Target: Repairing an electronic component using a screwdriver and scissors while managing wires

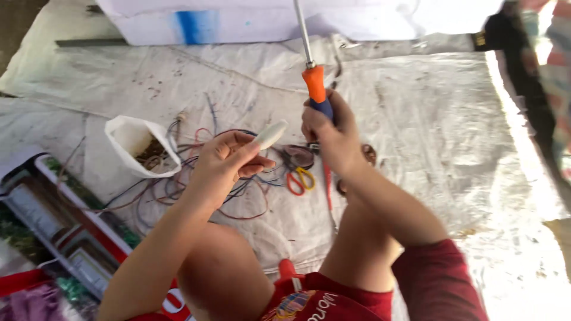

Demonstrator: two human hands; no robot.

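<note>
a stained, crumpled white cloth sheet (428,119) is lying spread over the floor, with a white block marked by a blue patch (196,24) sitting along its far edge. the person is sitting on this sheet in red shorts, knees up, looking down at both hands. the left hand (223,160) is closing its fingers around a small white oblong plastic piece (270,134), pinching it so one rounded end is sticking out toward the right. the right hand (330,134) is wrapping tightly around the orange and blue handle of a long screwdriver (314,83), whose metal shaft is pointing up and away, out of the top of the view. the two hands are hovering close together above the sheet, just apart, with the white piece near the screwdriver handle. beneath them a tangle of thin red, blue and dark wires (196,178) is lying on the sheet, and small scissors with red and yellow handles (300,178) are resting beside it. a white plastic bag (140,145), open at the top, is standing to the left of the wires. printed colourful paper sheets (53,238) are lying at the lower left.
</note>
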